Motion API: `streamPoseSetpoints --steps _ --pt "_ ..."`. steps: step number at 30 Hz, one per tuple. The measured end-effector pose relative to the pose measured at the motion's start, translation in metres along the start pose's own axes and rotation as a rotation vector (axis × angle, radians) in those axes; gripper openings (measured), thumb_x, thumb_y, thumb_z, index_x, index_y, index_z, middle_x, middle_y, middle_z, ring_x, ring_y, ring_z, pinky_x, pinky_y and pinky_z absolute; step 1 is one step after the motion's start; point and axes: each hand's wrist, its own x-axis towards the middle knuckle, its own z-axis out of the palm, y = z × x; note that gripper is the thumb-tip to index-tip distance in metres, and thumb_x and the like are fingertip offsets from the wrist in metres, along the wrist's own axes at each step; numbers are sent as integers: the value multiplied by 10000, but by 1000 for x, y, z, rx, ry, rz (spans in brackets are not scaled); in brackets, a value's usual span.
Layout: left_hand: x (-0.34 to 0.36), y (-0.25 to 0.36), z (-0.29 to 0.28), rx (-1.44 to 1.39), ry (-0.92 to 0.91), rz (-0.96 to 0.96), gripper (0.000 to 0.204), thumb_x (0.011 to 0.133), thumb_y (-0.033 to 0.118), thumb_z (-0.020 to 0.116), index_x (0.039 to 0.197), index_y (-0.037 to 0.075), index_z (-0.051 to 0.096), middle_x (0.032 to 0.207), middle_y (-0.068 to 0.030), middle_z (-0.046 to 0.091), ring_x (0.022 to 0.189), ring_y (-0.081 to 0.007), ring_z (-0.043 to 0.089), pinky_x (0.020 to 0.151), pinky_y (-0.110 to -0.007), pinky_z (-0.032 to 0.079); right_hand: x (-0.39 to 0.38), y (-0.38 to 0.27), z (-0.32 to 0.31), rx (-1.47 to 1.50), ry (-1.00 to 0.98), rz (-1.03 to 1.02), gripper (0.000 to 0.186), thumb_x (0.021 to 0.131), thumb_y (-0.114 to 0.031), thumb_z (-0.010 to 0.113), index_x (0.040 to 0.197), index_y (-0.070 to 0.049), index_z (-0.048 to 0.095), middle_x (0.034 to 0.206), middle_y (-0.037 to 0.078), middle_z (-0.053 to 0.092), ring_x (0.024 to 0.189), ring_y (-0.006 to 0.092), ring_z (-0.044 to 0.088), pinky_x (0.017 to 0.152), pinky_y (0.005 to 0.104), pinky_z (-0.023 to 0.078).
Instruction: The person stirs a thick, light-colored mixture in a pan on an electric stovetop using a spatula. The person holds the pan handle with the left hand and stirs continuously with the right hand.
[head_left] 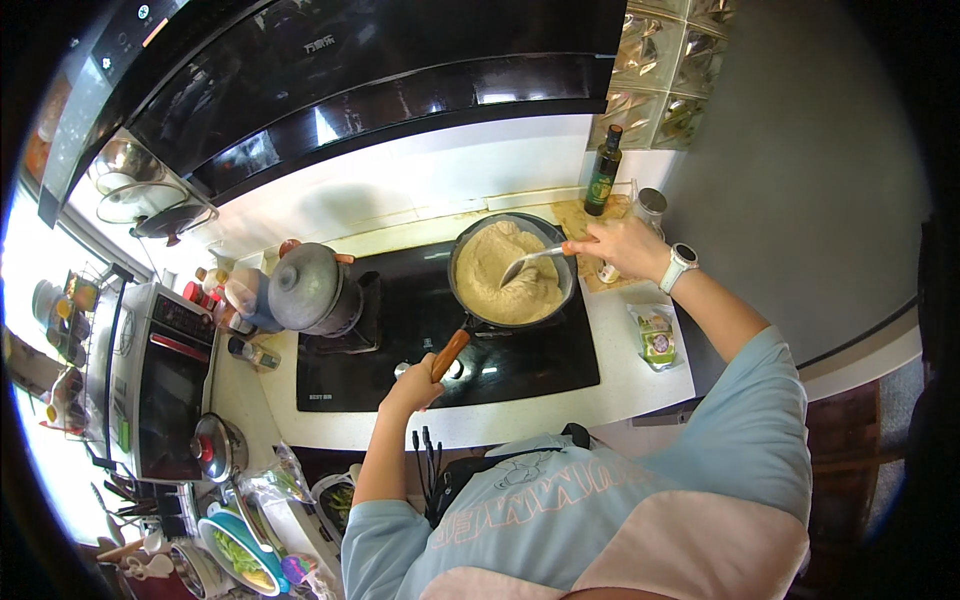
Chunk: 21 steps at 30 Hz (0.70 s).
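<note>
A dark frying pan (454, 262) sits on the right burner of the black glass cooktop (520, 365). Thick beige batter-like mixture (490, 255) fills most of it, with swirled ridges on its surface. My left hand (412, 386) is closed around the pan's wooden handle (452, 352), at the front. From the right, my right hand (620, 248), with a white watch on the wrist, grips a metal spoon (545, 252) by its wooden handle. The spoon's head rests in the mixture near the middle of the pan, partly sunk in.
A lidded grey pot (312, 290) occupies the left burner. Behind my right hand stand a dark oil bottle (603, 172) and a glass jar (650, 205); a small packet (655, 338) lies on the counter. At left are a microwave (175, 385), a lidded saucepan (215, 447) and a vegetable basket (240, 555).
</note>
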Motion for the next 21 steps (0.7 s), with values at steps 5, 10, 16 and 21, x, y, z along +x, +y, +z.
streamPoseSetpoints --steps 5,10,16,21 --pt "1 0 1 29 22 14 415 774 76 596 1162 25 456 695 -177 621 497 -266 609 471 -372 482 24 -7 22 -169 -42 173 317 865 -107 532 1142 -222 635 808 59 567 610 211 628 514 333 504" --pt "3 -2 1 21 11 2 414 775 79 592 1162 22 455 690 -178 620 498 -265 609 473 -373 484 49 -14 41 -84 -312 378 146 840 -202 587 854 -132 714 720 117 665 705 256 674 615 398 530" --pt "2 -1 1 35 9 2 423 776 80 590 1172 22 453 708 -187 631 503 -263 615 475 -369 493 61 30 15 245 -690 500 271 756 -291 698 767 -21 707 754 128 686 644 274 655 567 387 507" --pt "0 1 0 29 -4 -13 435 778 84 594 1183 22 450 728 -192 642 509 -267 622 482 -370 503 53 46 29 618 -914 695 283 759 -248 702 634 1 653 554 73 599 465 196 523 450 347 412"
